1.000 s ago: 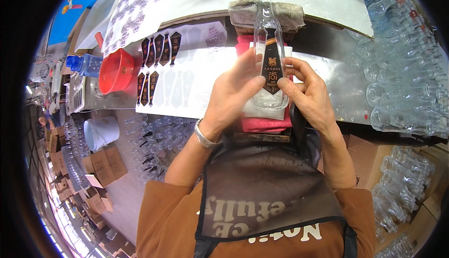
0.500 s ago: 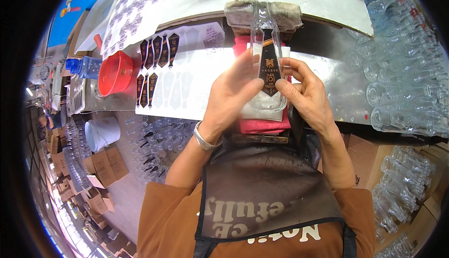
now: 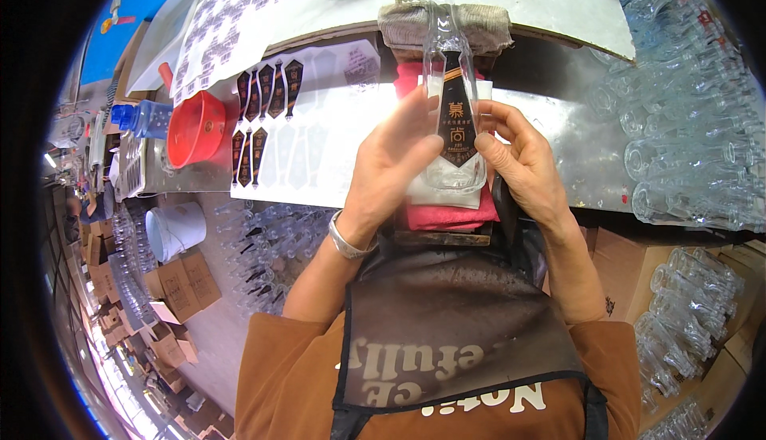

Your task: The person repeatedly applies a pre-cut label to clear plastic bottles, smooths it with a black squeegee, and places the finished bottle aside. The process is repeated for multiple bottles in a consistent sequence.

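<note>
A clear glass bottle (image 3: 448,37) lies in front of me, its neck pointing away. On its upper face sits a long black label (image 3: 455,113) with gold and orange print, pointed at the near end. My left hand (image 3: 384,157) grips the bottle's left side, its thumb at the label's lower left edge and its fingers partly hidden and a little blurred. Along the right side, my right hand (image 3: 523,157) curls its fingers round the glass, thumb by the label's edge. A folded grey cloth (image 3: 491,25) lies under the neck; a red cloth (image 3: 447,217) lies under the base.
At left, a white backing sheet (image 3: 335,165) carries several black labels (image 3: 271,89). Beyond it stand a red plastic container (image 3: 195,129) and a blue-capped bottle (image 3: 144,117). Many clear bottles (image 3: 686,161) lie stacked at right; an open carton (image 3: 678,312) of bottles sits lower right.
My left thumb has drawn slightly left, from over the label to its edge. Both hands stay at the bottle, and the whole view has shifted very slightly.
</note>
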{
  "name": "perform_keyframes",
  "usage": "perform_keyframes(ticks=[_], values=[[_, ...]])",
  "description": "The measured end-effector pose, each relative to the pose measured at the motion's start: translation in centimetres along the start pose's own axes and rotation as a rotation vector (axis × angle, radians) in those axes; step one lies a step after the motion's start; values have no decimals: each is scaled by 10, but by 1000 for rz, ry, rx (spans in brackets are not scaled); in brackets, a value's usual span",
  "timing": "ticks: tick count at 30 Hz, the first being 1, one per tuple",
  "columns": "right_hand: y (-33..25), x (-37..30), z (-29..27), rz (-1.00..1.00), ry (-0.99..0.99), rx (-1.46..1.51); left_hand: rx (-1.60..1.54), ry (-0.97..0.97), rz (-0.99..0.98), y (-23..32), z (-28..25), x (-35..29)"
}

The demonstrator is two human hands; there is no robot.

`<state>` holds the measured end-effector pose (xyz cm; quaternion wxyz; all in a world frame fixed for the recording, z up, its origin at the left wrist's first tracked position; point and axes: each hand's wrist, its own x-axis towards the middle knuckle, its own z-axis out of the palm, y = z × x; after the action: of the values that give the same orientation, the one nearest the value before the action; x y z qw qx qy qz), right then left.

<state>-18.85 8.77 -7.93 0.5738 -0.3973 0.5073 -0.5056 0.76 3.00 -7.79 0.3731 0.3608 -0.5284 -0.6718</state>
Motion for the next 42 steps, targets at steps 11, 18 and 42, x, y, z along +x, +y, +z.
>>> perform_keyframes(ticks=[11,18,42], values=[[-6,9,-10,1,-55,-59,53,36,-21,9,-10,15],[-12,33,-8,-25,1,-140,107,173,-75,32,7,62],[-30,87,-14,27,1,-286,48,133,-54,25,15,49]])
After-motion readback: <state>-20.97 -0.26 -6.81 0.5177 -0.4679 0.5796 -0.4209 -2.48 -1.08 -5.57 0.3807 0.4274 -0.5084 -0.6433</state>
